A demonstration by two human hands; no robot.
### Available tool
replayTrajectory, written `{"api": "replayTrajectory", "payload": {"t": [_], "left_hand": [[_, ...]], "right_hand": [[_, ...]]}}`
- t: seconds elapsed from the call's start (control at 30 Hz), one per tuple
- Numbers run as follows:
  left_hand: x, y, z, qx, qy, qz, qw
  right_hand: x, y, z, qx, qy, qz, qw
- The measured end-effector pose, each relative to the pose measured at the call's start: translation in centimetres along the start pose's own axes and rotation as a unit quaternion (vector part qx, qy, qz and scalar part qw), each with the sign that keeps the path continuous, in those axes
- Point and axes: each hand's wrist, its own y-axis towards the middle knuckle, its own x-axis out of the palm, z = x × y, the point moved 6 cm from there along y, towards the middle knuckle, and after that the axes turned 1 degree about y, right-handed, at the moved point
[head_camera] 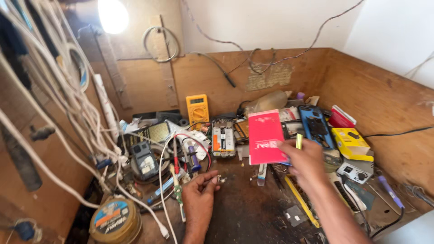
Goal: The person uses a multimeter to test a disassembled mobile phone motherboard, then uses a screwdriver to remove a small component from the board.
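My right hand [306, 160] holds a flat pink card-like package [265, 136] up over the cluttered wooden bench, with a thin yellow tool [299, 141] sticking up between its fingers. Lower down, my left hand [199, 191] rests on the dark bench top, its fingertips pinching a tiny metal part [220, 179]. An opened phone with exposed battery and circuit board [223, 138] lies just behind the left hand's fingertips and left of the pink package.
A yellow multimeter [197, 110] leans on the back wall. White cables [68, 108] hang at left above a round tin [115, 221]. A blue phone frame [316, 126], yellow box [351, 142] and small grey device [355, 172] crowd the right side.
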Motion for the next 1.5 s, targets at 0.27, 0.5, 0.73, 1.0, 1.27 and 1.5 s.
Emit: {"api": "replayTrajectory", "payload": {"t": [0.27,0.5,0.73,1.0,1.27,1.5], "left_hand": [[1.5,-0.7,2.1,0.045,0.203,-0.044,0.977],[2.1,0.0,2.2,-0.013,0.186,-0.057,0.981],[2.4,0.0,2.5,0.003,0.196,-0.062,0.979],[2.0,0.2,1.3,-0.011,0.202,-0.054,0.978],[1.8,1.3,-1.3,0.061,0.227,-0.055,0.97],[1.5,2.2,-3.7,0.008,0.217,-0.045,0.975]], "right_hand": [[4.1,7.0,2.5,-0.202,-0.328,0.057,0.921],[3.1,5.7,2.1,-0.232,-0.398,0.079,0.884],[3.3,2.9,0.4,-0.247,-0.539,0.091,0.8],[2.9,1.8,0.0,-0.267,-0.526,0.091,0.802],[0.0,-2.0,-1.8,-0.281,-0.427,0.114,0.852],[-8.3,-3.6,-2.5,-0.246,-0.368,0.164,0.882]]}}
